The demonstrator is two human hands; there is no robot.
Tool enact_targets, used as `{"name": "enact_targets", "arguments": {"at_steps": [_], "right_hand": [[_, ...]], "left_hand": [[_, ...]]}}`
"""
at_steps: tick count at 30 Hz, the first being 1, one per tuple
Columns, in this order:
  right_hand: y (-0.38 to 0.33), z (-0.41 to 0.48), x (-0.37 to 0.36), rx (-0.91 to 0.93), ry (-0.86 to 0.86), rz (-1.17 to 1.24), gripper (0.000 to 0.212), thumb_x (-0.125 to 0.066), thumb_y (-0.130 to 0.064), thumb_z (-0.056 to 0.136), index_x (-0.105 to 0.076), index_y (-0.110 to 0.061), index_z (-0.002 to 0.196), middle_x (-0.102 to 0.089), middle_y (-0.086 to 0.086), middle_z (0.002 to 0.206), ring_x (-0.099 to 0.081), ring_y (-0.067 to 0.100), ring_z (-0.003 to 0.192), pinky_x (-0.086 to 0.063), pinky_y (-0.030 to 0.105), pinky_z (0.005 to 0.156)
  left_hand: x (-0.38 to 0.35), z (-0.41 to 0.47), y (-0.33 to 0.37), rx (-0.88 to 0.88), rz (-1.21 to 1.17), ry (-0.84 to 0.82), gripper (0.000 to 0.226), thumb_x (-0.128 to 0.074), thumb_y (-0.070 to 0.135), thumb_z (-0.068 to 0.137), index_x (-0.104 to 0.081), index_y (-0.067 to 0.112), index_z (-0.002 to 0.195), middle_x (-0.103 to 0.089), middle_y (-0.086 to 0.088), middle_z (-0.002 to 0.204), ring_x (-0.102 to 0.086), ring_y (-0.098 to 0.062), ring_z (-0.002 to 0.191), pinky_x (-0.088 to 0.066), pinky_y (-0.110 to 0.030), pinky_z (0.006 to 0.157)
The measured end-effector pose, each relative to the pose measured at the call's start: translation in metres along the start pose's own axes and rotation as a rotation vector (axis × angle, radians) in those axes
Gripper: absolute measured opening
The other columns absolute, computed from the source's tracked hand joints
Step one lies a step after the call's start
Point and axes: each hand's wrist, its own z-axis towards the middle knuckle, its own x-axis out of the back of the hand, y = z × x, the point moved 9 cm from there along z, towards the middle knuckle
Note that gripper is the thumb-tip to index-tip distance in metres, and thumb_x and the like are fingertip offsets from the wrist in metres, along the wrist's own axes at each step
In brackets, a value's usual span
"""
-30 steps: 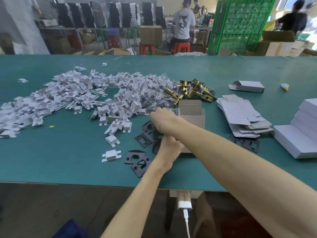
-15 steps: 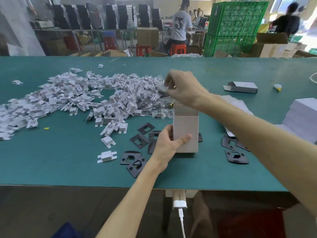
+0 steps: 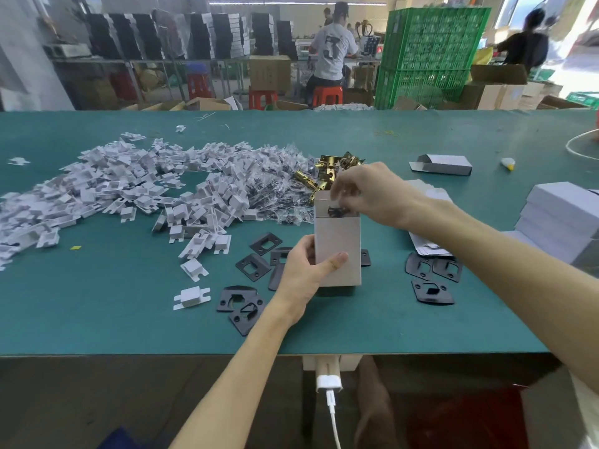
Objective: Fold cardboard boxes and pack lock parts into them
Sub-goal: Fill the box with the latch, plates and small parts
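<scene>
While the left hand grips the cardboard box upright on the table, its thumb lies across the front. The right hand pinches a dark packet at the open top.

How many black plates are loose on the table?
10 plates: six left of the box, one peeking from behind it, three further right; the left hand may hide more.
</scene>
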Motion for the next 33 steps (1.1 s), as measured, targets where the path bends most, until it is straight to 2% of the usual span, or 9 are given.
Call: {"name": "enact_targets", "arguments": {"at_steps": [6, 10, 16, 19, 22, 25, 27, 29, 33], "right_hand": [[-0.003, 0.001, -0.019, 0.017, -0.158, -0.212, 0.019, -0.065, -0.010, 0.095, -0.081, -0.018, 0.102, -0.071, 0.006, 0.103, -0.065, 0.028, 0.103, -0.053, 0.045, 0.091], [-0.001, -0.003, -0.024, 0.028, -0.186, -0.293, 0.029, -0.053, -0.007, 0.101, -0.076, -0.021, 0.112, -0.066, 0.004, 0.109, -0.045, 0.024, 0.119, -0.043, 0.047, 0.099], [0.002, -0.012, -0.032, 0.005, -0.253, -0.356, 0.041, -0.045, 0.006, 0.098, -0.068, -0.023, 0.117, -0.057, 0.009, 0.111, -0.014, 0.012, 0.092, -0.021, 0.035, 0.093], [-0.001, -0.008, -0.032, -0.012, -0.308, -0.395, 0.046, -0.041, 0.008, 0.095, -0.067, -0.024, 0.117, -0.060, 0.007, 0.111, -0.032, 0.021, 0.115, -0.018, 0.039, 0.107], [0.000, -0.005, -0.020, -0.055, -0.338, -0.230, 0.053, -0.036, 0.007, 0.093, -0.067, -0.028, 0.116, -0.072, -0.005, 0.105, -0.052, 0.020, 0.115, -0.027, 0.039, 0.112], [0.015, -0.006, 0.005, -0.115, -0.096, 0.078, 0.037, -0.042, 0.004, 0.097, -0.068, -0.018, 0.112, -0.076, -0.009, 0.097, -0.060, 0.019, 0.108, -0.045, 0.027, 0.089], [0.025, -0.016, 0.012, -0.126, 0.091, 0.201, 0.021, -0.056, -0.007, 0.100, -0.066, -0.012, 0.118, -0.073, -0.001, 0.108, -0.064, 0.020, 0.106, -0.045, 0.019, 0.085], [0.034, -0.027, 0.000, -0.158, 0.154, 0.340, 0.032, -0.066, -0.014, 0.097, -0.059, -0.010, 0.128, -0.063, 0.005, 0.122, -0.066, 0.020, 0.103, -0.047, 0.017, 0.085], [0.045, -0.050, -0.039, -0.267, 0.144, 0.636, 0.046, -0.067, -0.019, 0.097, -0.050, -0.016, 0.140, -0.060, 0.009, 0.128, -0.069, 0.026, 0.102, -0.062, 0.042, 0.082]], "left_hand": [[0.000, -0.001, 0.001, -0.002, 0.004, -0.002, 0.064, -0.088, 0.035, 0.071, -0.061, 0.013, 0.126, -0.075, -0.004, 0.118, -0.073, -0.018, 0.108, -0.061, -0.030, 0.085], [0.000, -0.001, 0.001, -0.001, 0.006, -0.003, 0.060, -0.087, 0.032, 0.074, -0.061, 0.014, 0.126, -0.076, -0.002, 0.117, -0.073, -0.014, 0.105, -0.060, -0.028, 0.083], [0.000, -0.001, 0.002, -0.003, 0.019, -0.003, 0.064, -0.088, 0.034, 0.073, -0.061, 0.014, 0.127, -0.075, -0.002, 0.118, -0.072, -0.017, 0.108, -0.061, -0.032, 0.088], [-0.001, -0.002, 0.003, -0.003, 0.025, -0.001, 0.064, -0.087, 0.036, 0.071, -0.061, 0.016, 0.125, -0.075, -0.001, 0.117, -0.073, -0.013, 0.106, -0.061, -0.028, 0.084], [0.000, -0.002, 0.002, 0.004, 0.037, 0.006, 0.058, -0.087, 0.034, 0.074, -0.062, 0.017, 0.124, -0.075, -0.001, 0.117, -0.072, -0.014, 0.107, -0.061, -0.029, 0.085], [0.002, -0.002, 0.001, 0.003, 0.055, 0.018, 0.050, -0.086, 0.023, 0.083, -0.062, 0.015, 0.126, -0.074, -0.002, 0.120, -0.071, -0.017, 0.110, -0.061, -0.033, 0.090], [0.002, -0.001, 0.001, 0.002, 0.064, 0.018, 0.048, -0.085, 0.021, 0.085, -0.062, 0.014, 0.126, -0.074, -0.002, 0.120, -0.071, -0.017, 0.110, -0.060, -0.031, 0.089], [0.002, -0.001, 0.003, -0.004, 0.063, 0.021, 0.046, -0.084, 0.021, 0.086, -0.062, 0.014, 0.126, -0.074, -0.002, 0.120, -0.071, -0.016, 0.110, -0.060, -0.030, 0.088], [0.000, -0.002, 0.005, -0.019, 0.033, 0.023, 0.047, -0.080, 0.021, 0.089, -0.060, 0.013, 0.131, -0.074, -0.003, 0.123, -0.071, -0.018, 0.113, -0.060, -0.032, 0.090]]}}
